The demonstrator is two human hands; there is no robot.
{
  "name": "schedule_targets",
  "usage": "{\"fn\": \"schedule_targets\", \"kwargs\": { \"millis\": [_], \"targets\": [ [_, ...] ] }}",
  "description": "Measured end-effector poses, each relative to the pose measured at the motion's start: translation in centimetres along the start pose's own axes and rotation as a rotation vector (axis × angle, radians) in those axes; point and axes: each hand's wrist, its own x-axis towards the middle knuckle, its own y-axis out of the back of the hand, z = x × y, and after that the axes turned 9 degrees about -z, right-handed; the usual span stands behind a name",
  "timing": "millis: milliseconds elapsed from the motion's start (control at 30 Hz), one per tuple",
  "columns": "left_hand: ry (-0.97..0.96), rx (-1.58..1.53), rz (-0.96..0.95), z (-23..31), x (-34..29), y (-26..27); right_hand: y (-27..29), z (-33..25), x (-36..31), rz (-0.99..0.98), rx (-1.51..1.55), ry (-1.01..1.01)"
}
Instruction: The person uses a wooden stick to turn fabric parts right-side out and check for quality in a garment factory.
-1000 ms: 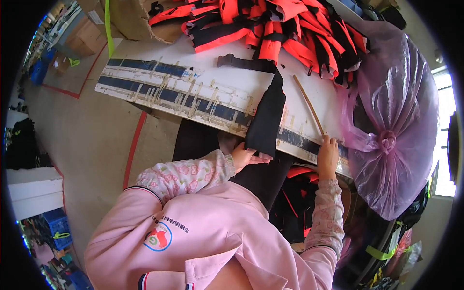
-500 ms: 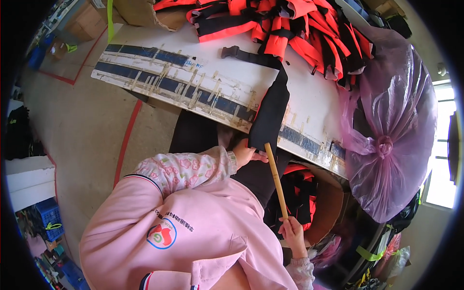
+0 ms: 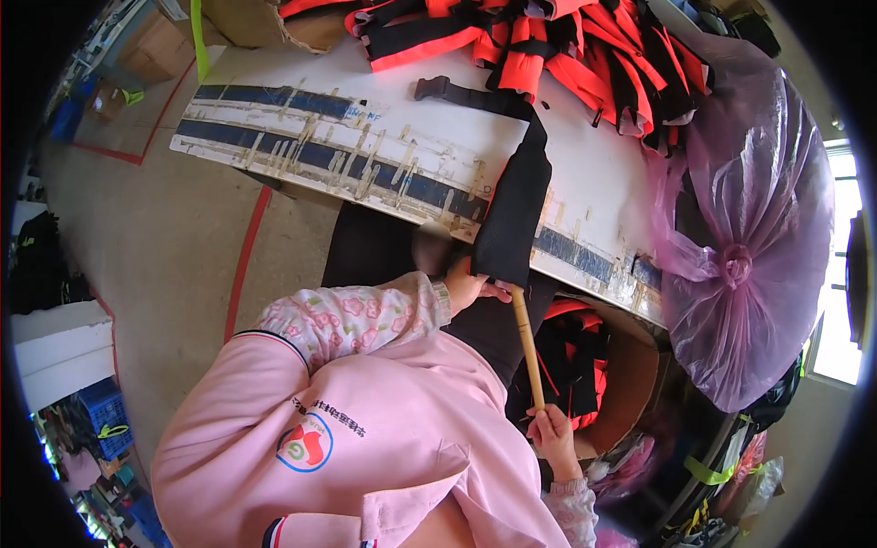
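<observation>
Indoors, black strap (image 3: 513,201) on white table (image 3: 438,139), red-lined grey floor (image 3: 196,205).

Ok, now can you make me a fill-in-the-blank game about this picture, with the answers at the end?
1. The right grip holds the thin brown stick by its ______ (upper or lower) end in the picture.
2. The left grip is at the near end of a fabric strip coloured ______.
3. The line on the floor is ______.
4. The left sleeve is patterned with pink ______.

Missing words: lower; black; red; flowers.
</observation>
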Motion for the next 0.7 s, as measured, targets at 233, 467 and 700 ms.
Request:
{"fn": "schedule_targets", "kwargs": {
  "millis": [233,467,700],
  "targets": [
    [-0.13,0.14,0.107,-1.6,0.2,-0.2,-2.7,-5.7,1.4,-0.003,-0.007,-0.026],
    [0.068,0.25,0.237,-0.6,-0.1,-2.2,-3.9,-10.0,6.5,0.146,-0.258,0.096],
    [0.185,0.383,0.241,-1.4,0.3,-1.6,-4.2,-13.1,13.3,0.056,0.03,0.155]
  ]
}}
